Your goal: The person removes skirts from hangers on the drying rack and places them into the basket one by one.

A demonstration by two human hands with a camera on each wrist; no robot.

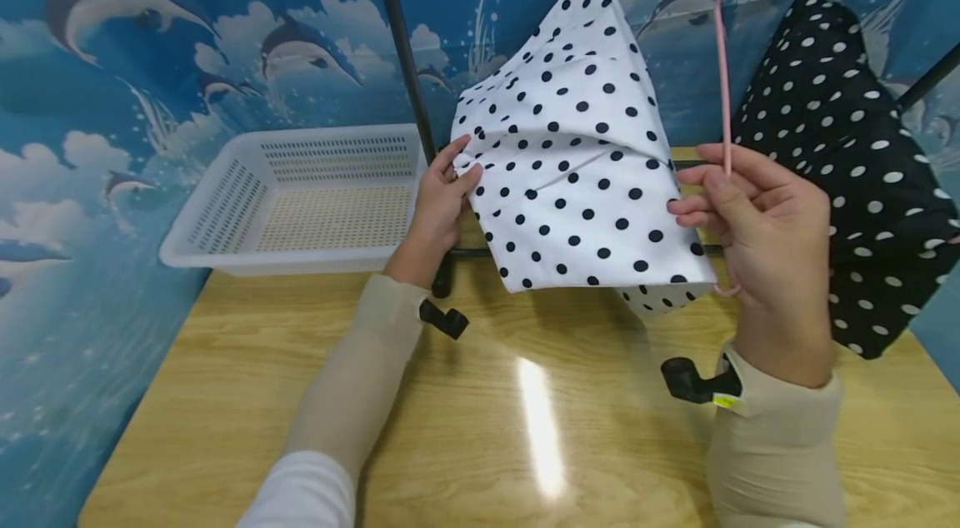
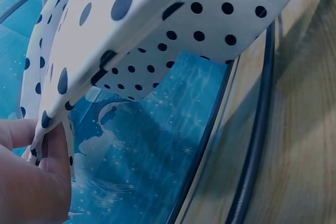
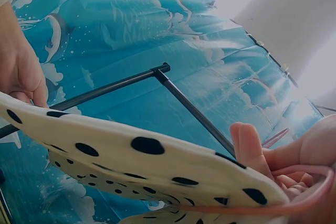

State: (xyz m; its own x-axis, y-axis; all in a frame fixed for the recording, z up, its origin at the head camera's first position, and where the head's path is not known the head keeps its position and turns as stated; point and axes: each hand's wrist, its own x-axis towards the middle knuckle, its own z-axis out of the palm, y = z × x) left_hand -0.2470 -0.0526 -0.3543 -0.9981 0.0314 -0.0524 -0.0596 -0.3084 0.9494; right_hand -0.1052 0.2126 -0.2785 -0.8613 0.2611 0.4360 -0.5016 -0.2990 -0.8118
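A white cloth with black polka dots (image 1: pixel 570 136) hangs draped over a pink wire hanger (image 1: pixel 724 87), its lower part folded. My left hand (image 1: pixel 442 195) pinches the cloth's left edge between thumb and fingers, seen closely in the left wrist view, where the cloth (image 2: pixel 210 9) parts into layers. On the right side my right hand (image 1: pixel 780 220) grips the hanger's side wire between thumb and fingers, beside the cloth's right edge. The right wrist view shows the pink hanger (image 3: pixel 315 198) bending round near those fingers and running along the cloth (image 3: pixel 142 150).
A white slotted plastic basket (image 1: pixel 292 261) stands at the back left of the wooden table (image 1: pixel 465 428). A black dotted white cloth (image 1: pixel 862 170) hangs at the right. Black rack poles (image 1: pixel 401 37) rise behind, before a dolphin-print curtain (image 1: pixel 135 87).
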